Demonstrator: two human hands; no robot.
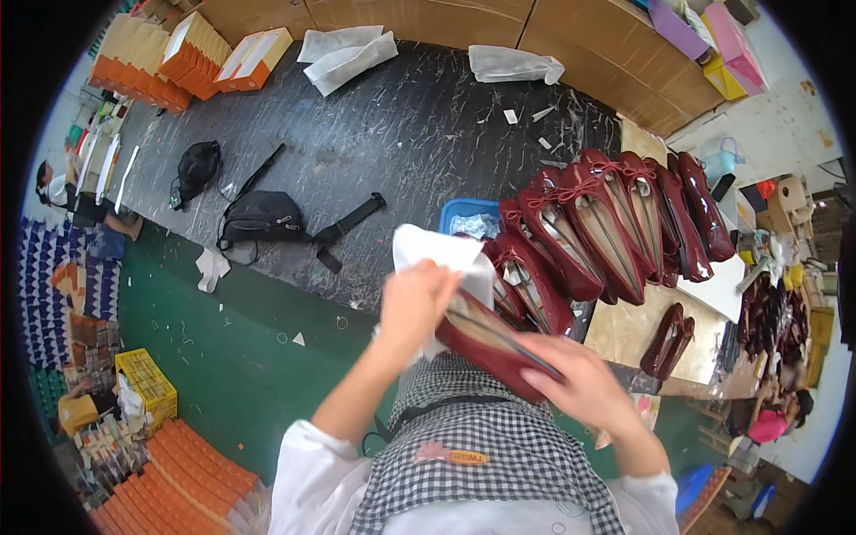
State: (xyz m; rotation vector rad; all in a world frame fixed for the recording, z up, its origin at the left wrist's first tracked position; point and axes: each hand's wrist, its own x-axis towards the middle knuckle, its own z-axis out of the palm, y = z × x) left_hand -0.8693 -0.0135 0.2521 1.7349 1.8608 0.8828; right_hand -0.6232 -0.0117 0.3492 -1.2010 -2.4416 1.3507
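Observation:
Just in front of my apron, my right hand (580, 379) grips a dark red ballet flat (486, 352) by its heel end, thumb along the opening. The shoe is tilted, its toe pointing away to the left. My left hand (415, 308) is closed on a sheet of white tissue paper (437, 250) at the toe, slightly blurred. The sheet covers the shoe's front, so the toe is hidden. Several more dark red flats (593, 218) with thin bows stand packed in a row right of my hands. Behind the paper is a blue tray (455, 209) holding crumpled, shiny wrapping.
On the black table (392, 152) lie a black waist bag (263, 217), a black cap-like item (196, 169) and white paper sheets (348, 58). Orange-and-white boxes (192, 53) line the far left. Another pair of flats (667, 341) sits at right. A yellow crate (145, 392) stands on the green floor.

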